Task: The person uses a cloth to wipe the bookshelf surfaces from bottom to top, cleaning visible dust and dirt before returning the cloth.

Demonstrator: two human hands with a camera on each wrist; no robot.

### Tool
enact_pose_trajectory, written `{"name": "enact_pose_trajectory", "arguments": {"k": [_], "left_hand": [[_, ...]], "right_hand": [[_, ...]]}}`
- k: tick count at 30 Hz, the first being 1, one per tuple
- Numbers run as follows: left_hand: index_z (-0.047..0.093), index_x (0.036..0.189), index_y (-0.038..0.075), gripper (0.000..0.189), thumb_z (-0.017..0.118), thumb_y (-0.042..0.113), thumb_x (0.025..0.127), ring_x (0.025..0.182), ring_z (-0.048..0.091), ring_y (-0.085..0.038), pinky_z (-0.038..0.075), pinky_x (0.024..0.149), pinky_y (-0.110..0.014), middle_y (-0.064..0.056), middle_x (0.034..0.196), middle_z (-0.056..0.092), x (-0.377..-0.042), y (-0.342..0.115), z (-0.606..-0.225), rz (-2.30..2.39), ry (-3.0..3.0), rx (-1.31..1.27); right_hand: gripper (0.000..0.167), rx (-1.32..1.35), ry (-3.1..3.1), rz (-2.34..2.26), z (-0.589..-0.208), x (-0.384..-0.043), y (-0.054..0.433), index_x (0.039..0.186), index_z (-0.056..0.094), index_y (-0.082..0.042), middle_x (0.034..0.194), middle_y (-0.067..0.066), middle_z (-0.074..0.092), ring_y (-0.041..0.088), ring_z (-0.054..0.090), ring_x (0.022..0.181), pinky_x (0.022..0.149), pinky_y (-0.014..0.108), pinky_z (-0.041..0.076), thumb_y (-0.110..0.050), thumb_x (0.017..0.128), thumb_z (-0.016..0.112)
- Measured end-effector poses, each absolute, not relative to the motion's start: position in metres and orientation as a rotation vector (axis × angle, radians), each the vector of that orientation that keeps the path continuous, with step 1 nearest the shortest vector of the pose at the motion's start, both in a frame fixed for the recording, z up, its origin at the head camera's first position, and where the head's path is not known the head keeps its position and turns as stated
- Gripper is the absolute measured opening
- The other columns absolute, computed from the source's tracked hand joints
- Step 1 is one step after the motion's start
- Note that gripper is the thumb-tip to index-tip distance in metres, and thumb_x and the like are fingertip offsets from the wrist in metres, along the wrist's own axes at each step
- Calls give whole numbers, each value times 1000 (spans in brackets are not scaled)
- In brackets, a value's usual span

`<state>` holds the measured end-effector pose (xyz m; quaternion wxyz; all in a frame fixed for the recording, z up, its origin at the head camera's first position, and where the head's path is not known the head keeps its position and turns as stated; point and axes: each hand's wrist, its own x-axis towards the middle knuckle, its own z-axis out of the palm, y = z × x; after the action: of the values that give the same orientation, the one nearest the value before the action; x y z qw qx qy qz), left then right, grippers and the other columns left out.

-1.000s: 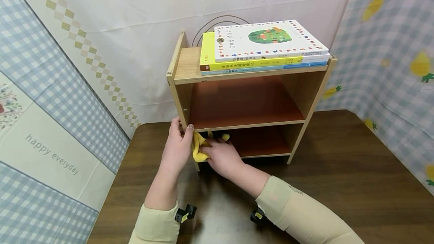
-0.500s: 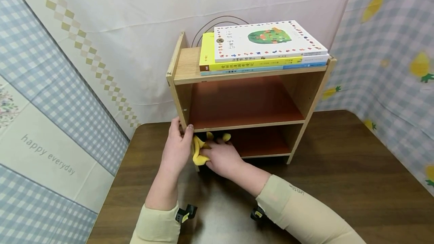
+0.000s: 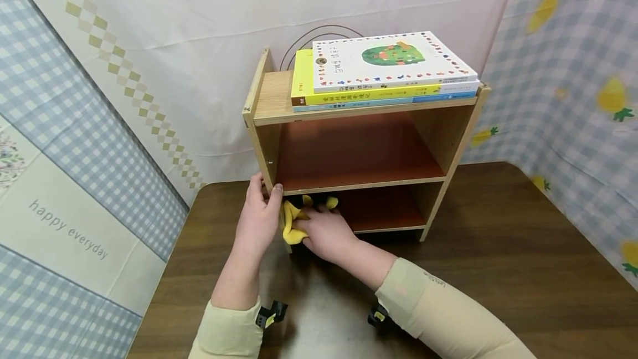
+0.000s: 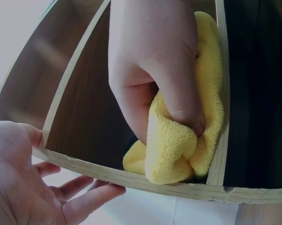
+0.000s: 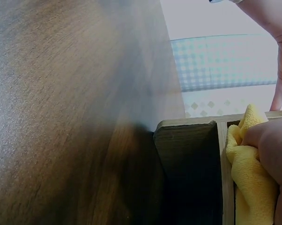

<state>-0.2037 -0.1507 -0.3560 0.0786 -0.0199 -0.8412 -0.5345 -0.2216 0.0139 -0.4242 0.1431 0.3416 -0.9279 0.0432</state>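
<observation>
Head view, near to far. Two pale sleeves: left sleeve [image 3: 230, 330] at lower centre-left, right sleeve [image 3: 448, 309] at lower right; small black device [image 3: 272, 314] at the left cuff. Brown wood-grain table [image 3: 498, 259], across the lower frame. Left hand [image 3: 258, 216], left of centre: thumb on the front edge of the side panel, fingers around its outer face, gripping it. Right hand [image 3: 330, 232], centre: fingers holding a bunched yellow cloth [image 3: 292, 232]; fingertips partly hidden in its folds. Cloth location: left end of the lower compartment; left wrist view shows it against the side panel and bottom board. Wooden shelf unit [image 3: 273, 101], upright, centre, red-brown interior. On its top board, one stack: light-blue book [image 3: 349, 106] lowest, yellow book [image 3: 303, 77], white book [image 3: 344, 65] above. Backdrop: white hanging [image 3: 199, 10]; pineapple-print checked cloth [image 3: 573, 65], upper right.
</observation>
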Motion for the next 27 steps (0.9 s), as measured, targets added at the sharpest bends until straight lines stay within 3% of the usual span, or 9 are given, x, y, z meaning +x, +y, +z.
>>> {"name": "enact_pose_trajectory", "arguments": {"k": [11,21,27], "left_hand": [[32,148,24,50,43,44,104,119,53,-25,46,93,-48,-4,140,41,-202,-149,-355,-1588,-2518,-56],[33,148,24,52,43,47,103,117,54,-24,47,89,-47,-4,140,42,-202,-146,-356,-1540,-2527,-47],[33,148,25,51,43,46,103,119,53,-24,48,90,-48,-3,141,42,-200,-148,-355,-1536,-2531,-27]], "right_hand": [[29,1008,-2633,205,-427,-220,26,118,71,-32,128,-3,62,28,60,105,73,43,54,-28,90,72],[42,1013,-2569,225,-437,-209,54,127,68,-33,138,3,56,29,60,107,78,46,52,-26,86,76],[46,988,-2508,245,-441,-201,76,127,68,-32,136,4,57,28,59,106,80,46,51,-24,83,79]]}}
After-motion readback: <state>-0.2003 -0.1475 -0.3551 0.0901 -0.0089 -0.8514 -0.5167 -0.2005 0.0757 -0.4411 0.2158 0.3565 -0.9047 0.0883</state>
